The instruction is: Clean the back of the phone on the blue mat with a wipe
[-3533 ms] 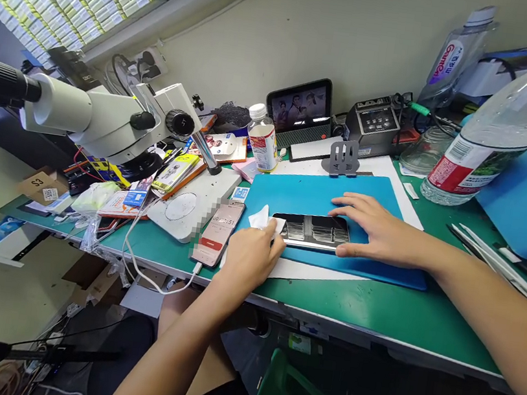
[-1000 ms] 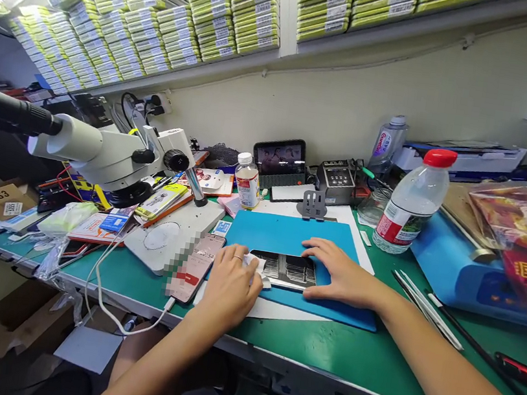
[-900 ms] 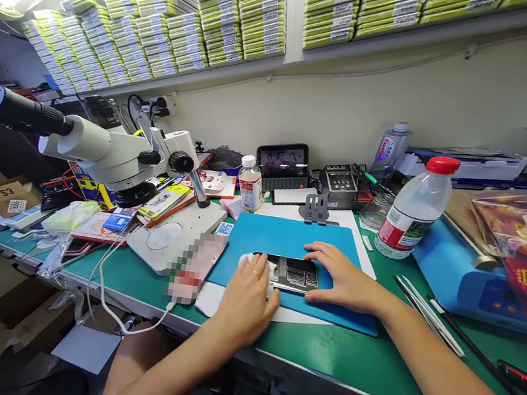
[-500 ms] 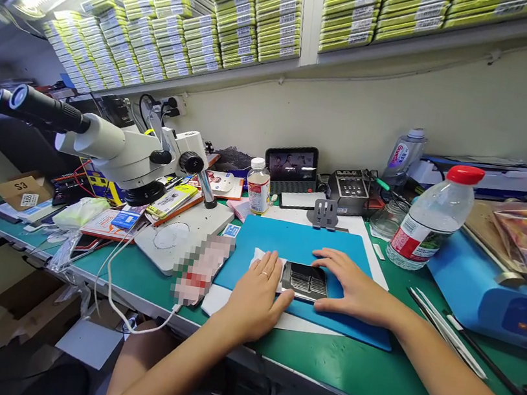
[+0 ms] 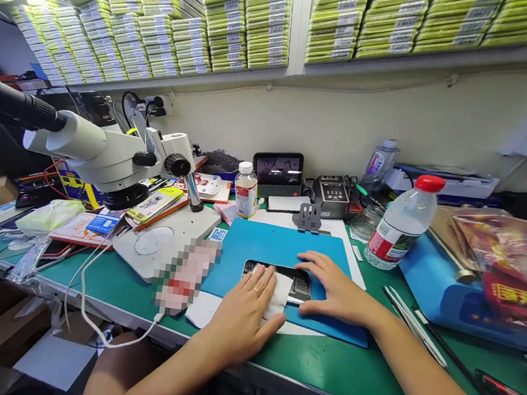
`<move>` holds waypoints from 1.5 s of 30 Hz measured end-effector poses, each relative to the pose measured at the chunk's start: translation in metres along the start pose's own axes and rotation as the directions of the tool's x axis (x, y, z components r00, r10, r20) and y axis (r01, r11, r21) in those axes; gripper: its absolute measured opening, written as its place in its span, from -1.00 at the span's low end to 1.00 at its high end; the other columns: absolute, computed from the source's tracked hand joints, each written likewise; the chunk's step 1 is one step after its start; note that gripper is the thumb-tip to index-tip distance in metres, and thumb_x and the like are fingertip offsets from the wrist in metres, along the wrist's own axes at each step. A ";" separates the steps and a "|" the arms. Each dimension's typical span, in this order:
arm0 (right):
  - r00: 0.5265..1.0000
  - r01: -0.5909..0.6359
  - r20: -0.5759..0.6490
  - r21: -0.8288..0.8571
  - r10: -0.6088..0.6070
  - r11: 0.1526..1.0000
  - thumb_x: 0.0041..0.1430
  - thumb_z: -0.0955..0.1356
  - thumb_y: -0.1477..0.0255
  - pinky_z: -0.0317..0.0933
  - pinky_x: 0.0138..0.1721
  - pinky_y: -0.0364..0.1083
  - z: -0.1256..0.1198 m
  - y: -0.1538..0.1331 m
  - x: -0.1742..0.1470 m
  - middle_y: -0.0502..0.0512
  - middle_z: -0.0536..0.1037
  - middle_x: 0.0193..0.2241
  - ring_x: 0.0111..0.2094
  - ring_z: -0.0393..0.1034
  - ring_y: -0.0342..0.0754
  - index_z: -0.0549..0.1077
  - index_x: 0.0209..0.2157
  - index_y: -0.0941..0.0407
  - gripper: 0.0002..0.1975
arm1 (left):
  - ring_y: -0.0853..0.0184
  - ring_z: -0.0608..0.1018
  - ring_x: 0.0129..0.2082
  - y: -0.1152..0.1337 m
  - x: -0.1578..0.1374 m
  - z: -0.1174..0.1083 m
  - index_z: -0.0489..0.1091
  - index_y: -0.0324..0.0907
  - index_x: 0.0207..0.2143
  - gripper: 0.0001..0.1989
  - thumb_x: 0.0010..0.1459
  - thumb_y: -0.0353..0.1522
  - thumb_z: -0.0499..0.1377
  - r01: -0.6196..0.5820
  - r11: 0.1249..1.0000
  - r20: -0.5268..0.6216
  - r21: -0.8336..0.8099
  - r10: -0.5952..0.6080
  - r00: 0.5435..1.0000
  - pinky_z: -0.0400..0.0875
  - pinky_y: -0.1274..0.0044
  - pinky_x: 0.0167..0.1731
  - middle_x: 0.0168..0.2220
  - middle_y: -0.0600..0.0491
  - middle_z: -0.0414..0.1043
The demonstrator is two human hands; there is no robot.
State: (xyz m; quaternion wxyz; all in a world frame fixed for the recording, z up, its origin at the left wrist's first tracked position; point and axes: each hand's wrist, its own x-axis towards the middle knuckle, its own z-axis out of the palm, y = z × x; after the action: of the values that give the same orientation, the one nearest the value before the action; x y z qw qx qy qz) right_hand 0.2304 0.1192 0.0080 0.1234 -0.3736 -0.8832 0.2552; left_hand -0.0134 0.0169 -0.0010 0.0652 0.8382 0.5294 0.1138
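Observation:
On a blue mat [image 5: 232, 245] lies a phone [image 5: 301, 285] whose dark, glossy face shows reflections. My left hand [image 5: 248, 306] presses a white tissue [image 5: 280, 297] against the phone's face, its fingers flat and close together. Part of the tissue and the phone's near left part are hidden beneath that hand. At the right end, my right hand [image 5: 333, 289] steadies the phone between the thumb on the near edge and the fingers by the far edge.
A microscope [image 5: 89, 147] stands at left beside a pixelated item [image 5: 188, 275] with a white cable. Bottles, including a red-capped bottle [image 5: 401, 223], stand behind. Tweezers [image 5: 414, 327] and a blue machine [image 5: 432, 286] are at right. Boxes [image 5: 268, 22] fill the shelf above.
My left hand and the tissue have shifted across the phone, now uncovering its far left corner and covering more of its middle. My right hand keeps its place at the right end. The view has turned rightward.

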 end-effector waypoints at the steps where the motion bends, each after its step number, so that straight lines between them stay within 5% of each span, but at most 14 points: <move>1: 1.000 -0.002 0.004 0.001 0.002 1.000 -0.07 0.44 -0.18 -0.02 0.32 0.37 0.000 0.000 0.000 0.31 0.26 0.33 0.37 0.01 0.38 0.42 0.20 0.02 -0.12 | 0.08 0.03 0.44 -0.005 0.001 0.001 0.03 -0.32 0.41 -0.33 0.43 -0.09 -0.09 0.009 1.000 -0.006 0.006 -0.009 1.000 0.07 0.23 0.37 0.44 -0.13 -0.10; 7: 0.999 -0.038 -0.004 -0.012 0.038 0.999 0.00 0.40 -0.19 -0.02 0.32 0.37 -0.004 -0.005 -0.002 0.38 0.22 0.35 0.38 0.00 0.39 0.20 0.36 0.07 0.01 | 0.04 0.04 0.43 -0.018 0.012 0.005 0.06 -0.39 0.39 -0.26 0.42 -0.02 -0.12 0.043 0.999 -0.020 0.001 -0.043 0.999 0.06 0.21 0.37 0.42 -0.23 -0.08; 14: 0.997 -0.073 -0.016 -0.020 0.073 0.997 -0.10 0.46 -0.17 -0.02 0.34 0.33 -0.003 -0.010 -0.002 0.39 0.23 0.33 0.36 0.04 0.38 0.24 0.30 0.11 0.04 | 0.06 0.01 0.44 0.000 0.010 0.012 0.03 -0.37 0.40 -0.24 0.41 0.02 -0.14 -0.056 0.998 -0.010 -0.040 0.055 0.998 0.03 0.24 0.38 0.44 -0.19 -0.13; 20: 0.995 -0.089 -0.039 0.042 0.091 0.995 -0.12 0.49 -0.14 0.06 0.32 0.23 -0.001 -0.007 -0.001 0.37 0.27 0.28 0.31 0.15 0.30 0.26 0.22 0.13 -0.02 | 0.02 0.09 0.41 -0.024 -0.005 0.009 0.07 -0.46 0.37 -0.31 0.44 -0.10 -0.12 0.093 0.993 -0.064 0.075 -0.088 0.994 0.10 0.16 0.35 0.40 -0.30 -0.05; 23: 0.997 -0.068 -0.036 0.037 0.069 0.997 -0.09 0.48 -0.14 0.06 0.30 0.26 -0.002 -0.007 -0.001 0.33 0.29 0.28 0.32 0.13 0.31 0.34 0.13 0.08 -0.14 | -0.03 0.04 0.42 -0.015 0.000 0.013 0.04 -0.53 0.37 -0.25 0.43 -0.06 -0.14 0.155 0.983 -0.047 0.095 -0.151 0.987 0.07 0.12 0.35 0.40 -0.36 -0.08; 28: 0.998 -0.051 -0.019 0.023 0.052 0.998 -0.08 0.47 -0.14 0.01 0.32 0.26 -0.002 -0.009 -0.002 0.33 0.27 0.29 0.34 0.07 0.30 0.41 0.01 0.08 -0.25 | 0.00 0.00 0.43 0.016 0.012 0.024 0.04 -0.49 0.38 -0.20 0.42 0.02 -0.20 0.055 0.998 -0.040 0.039 -0.053 0.998 0.03 0.21 0.37 0.42 -0.31 -0.12; 37: 0.999 -0.052 0.004 -0.002 0.052 0.999 -0.11 0.48 -0.14 0.01 0.32 0.25 -0.001 -0.006 -0.001 0.33 0.23 0.31 0.35 0.04 0.29 0.40 0.05 0.09 -0.20 | -0.09 0.12 0.40 -0.001 -0.001 0.021 0.11 -0.58 0.33 -0.28 0.42 -0.10 -0.12 0.228 0.956 -0.096 0.183 -0.213 0.972 0.09 0.11 0.33 0.37 -0.43 0.01; 42: 1.000 -0.029 0.000 -0.008 0.029 1.000 -0.12 0.50 -0.11 -0.01 0.32 0.27 0.001 -0.004 -0.002 0.36 0.22 0.32 0.36 0.03 0.31 0.40 0.08 0.11 -0.17 | -0.03 0.04 0.43 0.037 0.012 0.032 0.07 -0.51 0.37 -0.23 0.43 -0.03 -0.21 0.040 0.995 -0.089 0.086 -0.032 0.995 0.04 0.19 0.36 0.41 -0.33 -0.06; 45: 1.000 -0.012 -0.010 0.003 0.012 1.000 -0.12 0.50 -0.11 -0.01 0.32 0.27 0.001 -0.003 -0.003 0.35 0.23 0.33 0.36 0.03 0.31 0.39 0.10 0.10 -0.16 | 0.00 0.05 0.43 0.038 0.012 0.031 0.07 -0.49 0.37 -0.24 0.44 -0.03 -0.25 0.010 0.998 -0.079 0.062 -0.005 0.997 0.04 0.20 0.36 0.42 -0.31 -0.05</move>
State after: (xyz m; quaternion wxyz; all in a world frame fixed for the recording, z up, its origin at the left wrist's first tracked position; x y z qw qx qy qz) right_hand 0.2307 0.1147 0.0090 0.1270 -0.3798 -0.8800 0.2555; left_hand 0.0330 0.0111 -0.0210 0.0187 0.8327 0.5380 0.1301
